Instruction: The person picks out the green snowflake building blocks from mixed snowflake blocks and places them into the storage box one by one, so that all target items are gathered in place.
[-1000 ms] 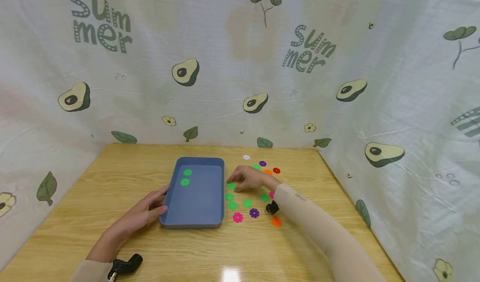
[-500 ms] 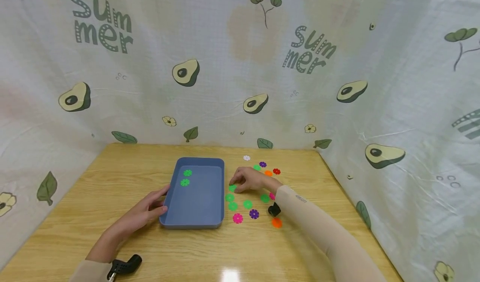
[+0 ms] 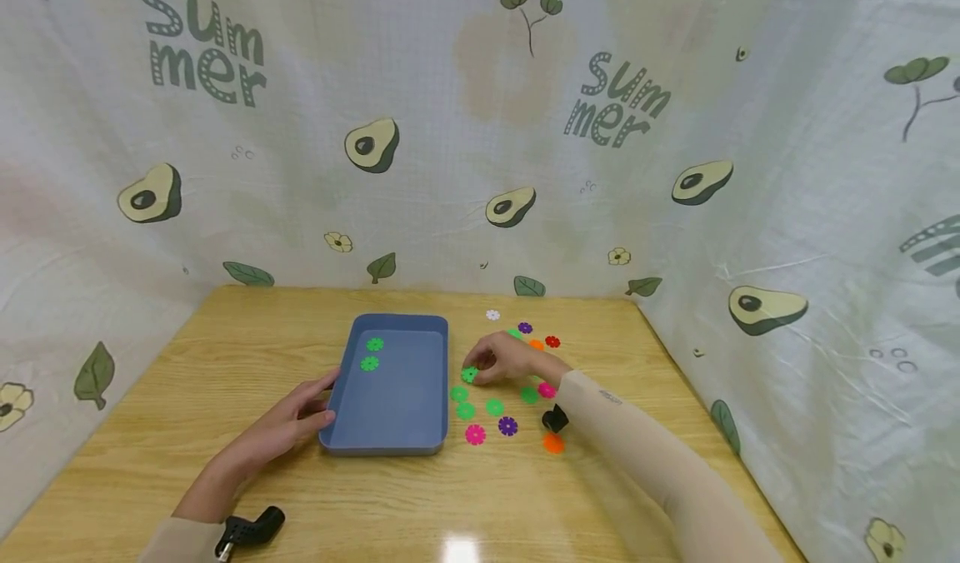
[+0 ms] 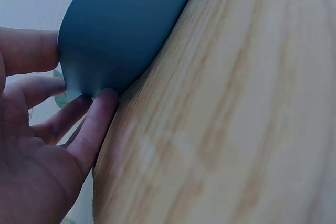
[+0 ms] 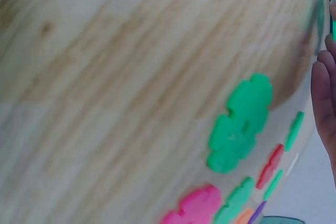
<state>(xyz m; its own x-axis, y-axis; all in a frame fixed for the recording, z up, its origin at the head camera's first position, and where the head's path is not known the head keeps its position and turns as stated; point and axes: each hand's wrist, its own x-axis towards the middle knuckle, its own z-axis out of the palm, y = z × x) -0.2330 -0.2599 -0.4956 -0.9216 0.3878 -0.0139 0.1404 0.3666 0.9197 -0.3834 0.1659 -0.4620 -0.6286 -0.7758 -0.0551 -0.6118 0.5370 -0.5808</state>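
Observation:
A blue-grey tray (image 3: 386, 413) lies on the wooden table, with two green snowflake-shaped discs (image 3: 370, 363) inside it. My left hand (image 3: 288, 421) rests against the tray's left side, thumb and fingers spread along it. In the left wrist view, fingertips (image 4: 107, 98) touch the tray's outer wall (image 4: 115, 30). Just right of the tray, my right hand (image 3: 501, 359) pinches a green snowflake disc (image 3: 469, 375) between thumb and fingers. In the right wrist view only the edge of the right hand (image 5: 325, 85) shows, and most of the held disc is out of frame.
Several loose discs lie around the right hand, among them a green disc (image 3: 466, 411), a pink disc (image 3: 476, 435), a purple disc (image 3: 507, 426), an orange disc (image 3: 553, 443), a red disc (image 3: 552, 341) and a white disc (image 3: 492, 315). A printed curtain (image 3: 435, 246) hangs behind the table.
The right hand has shifted slightly right, and the green disc between its fingertips has moved with it and now shows tilted. The left hand and the tray have stayed in place.

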